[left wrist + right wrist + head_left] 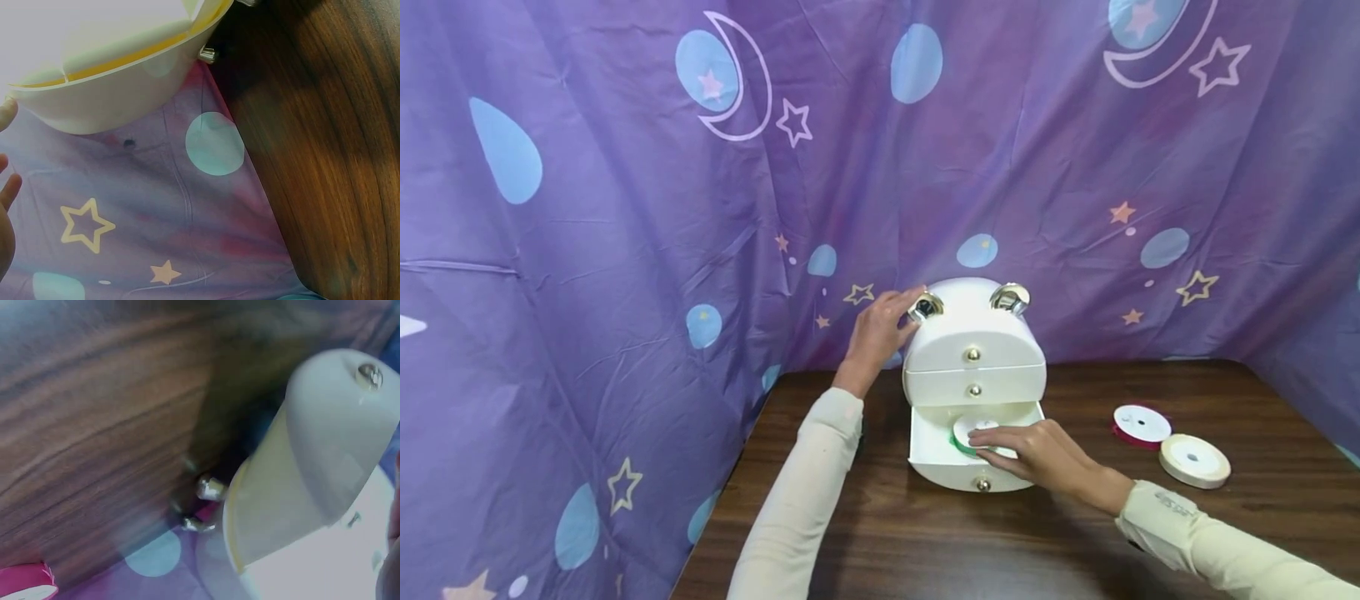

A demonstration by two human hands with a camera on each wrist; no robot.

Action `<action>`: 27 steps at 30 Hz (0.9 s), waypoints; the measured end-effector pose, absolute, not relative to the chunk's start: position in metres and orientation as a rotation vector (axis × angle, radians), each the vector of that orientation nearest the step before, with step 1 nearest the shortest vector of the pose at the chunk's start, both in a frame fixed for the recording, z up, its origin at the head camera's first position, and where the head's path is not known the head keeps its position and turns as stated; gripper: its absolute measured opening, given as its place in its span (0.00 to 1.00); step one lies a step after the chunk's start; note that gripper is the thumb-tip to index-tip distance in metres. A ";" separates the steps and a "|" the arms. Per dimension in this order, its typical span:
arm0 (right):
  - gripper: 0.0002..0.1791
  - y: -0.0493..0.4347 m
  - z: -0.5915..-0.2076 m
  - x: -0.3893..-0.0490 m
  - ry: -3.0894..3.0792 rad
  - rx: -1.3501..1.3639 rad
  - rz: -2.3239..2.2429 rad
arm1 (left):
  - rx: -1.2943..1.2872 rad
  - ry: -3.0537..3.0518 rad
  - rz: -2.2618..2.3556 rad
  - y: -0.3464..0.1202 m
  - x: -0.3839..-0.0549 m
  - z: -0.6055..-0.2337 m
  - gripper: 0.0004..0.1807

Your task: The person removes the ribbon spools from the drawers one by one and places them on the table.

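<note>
A white rounded drawer box (962,312) with two shiny gold ears stands at the back of the table. Its lowest drawer (928,433) is pulled out, and the two above it are closed. My left hand (880,329) rests against the box's upper left side, fingers reaching to the left gold ear (926,306). Over the open drawer, my right hand (1045,454) pinches a white spool of green ribbon (964,432), covering part of it. The box's rim also appears in the left wrist view, a fingertip (7,114) right at it.
To the right on the dark wooden table (1150,533) lie a spool of dark pink ribbon (1138,423) and a cream ribbon spool (1195,461), side by side. A purple curtain (850,183) with moons and stars hangs close behind the table and box.
</note>
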State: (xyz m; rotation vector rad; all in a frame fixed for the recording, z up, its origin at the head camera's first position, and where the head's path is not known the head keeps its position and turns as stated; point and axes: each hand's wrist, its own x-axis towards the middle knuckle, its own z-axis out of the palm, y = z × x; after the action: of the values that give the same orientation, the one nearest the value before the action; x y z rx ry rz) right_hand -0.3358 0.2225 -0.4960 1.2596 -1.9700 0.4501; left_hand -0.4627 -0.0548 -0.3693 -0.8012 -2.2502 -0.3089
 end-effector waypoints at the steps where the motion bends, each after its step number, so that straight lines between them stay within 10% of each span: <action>1: 0.18 0.223 -0.496 -0.340 -2.015 1.224 0.460 | -0.801 -2.249 -0.311 -0.055 -0.463 -0.369 0.36; 19: 0.39 0.219 -0.514 -0.384 -2.580 0.933 0.362 | -0.796 -2.250 -0.313 -0.054 -0.461 -0.370 0.36; 27: 0.30 0.218 -0.513 -0.385 -2.666 0.887 0.393 | -0.792 -2.240 -0.312 -0.054 -0.461 -0.371 0.37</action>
State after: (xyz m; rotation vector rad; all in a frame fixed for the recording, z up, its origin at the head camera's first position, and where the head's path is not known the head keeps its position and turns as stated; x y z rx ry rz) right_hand -0.3847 0.2179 -0.5127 0.8866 -2.6664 0.3933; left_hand -0.4613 -0.0541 -0.3707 -0.7915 -2.2401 -0.3120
